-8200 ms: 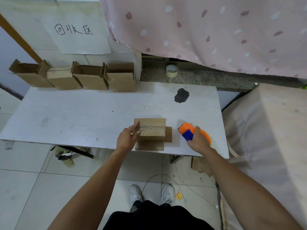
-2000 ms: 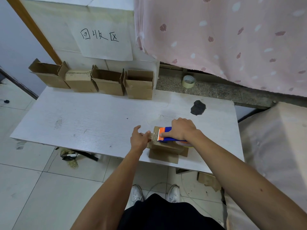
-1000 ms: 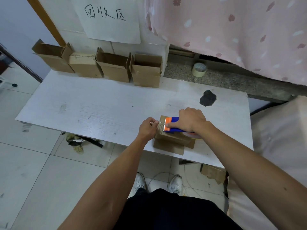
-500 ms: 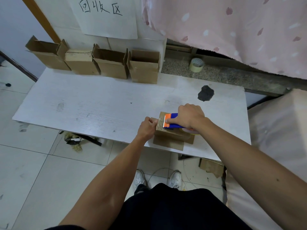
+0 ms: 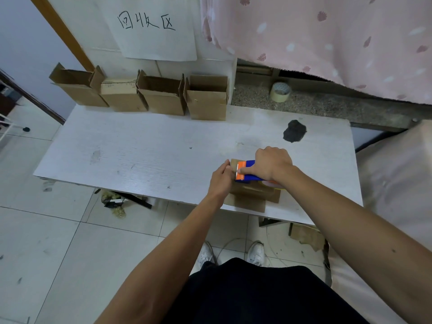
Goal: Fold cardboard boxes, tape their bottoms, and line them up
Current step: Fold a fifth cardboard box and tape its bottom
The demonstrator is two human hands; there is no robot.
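Note:
A small cardboard box stands upside down near the front edge of the white table, its flaps spread out below. My right hand grips an orange and blue tape dispenser and holds it on the box's upturned bottom. My left hand grips the box's left end, right beside the dispenser's toothed blade. Much of the box's top is hidden by both hands. Several folded boxes stand in a row at the table's back edge.
A roll of tape lies on the stone ledge behind the table. A dark stain marks the table at the back right. A paper sign hangs on the wall. A covered bulky object stands to the right.
My right hand picked up the dispenser from the table and brought it onto the box. Over the last second the dispenser has stayed at the box's left end beside my left hand.

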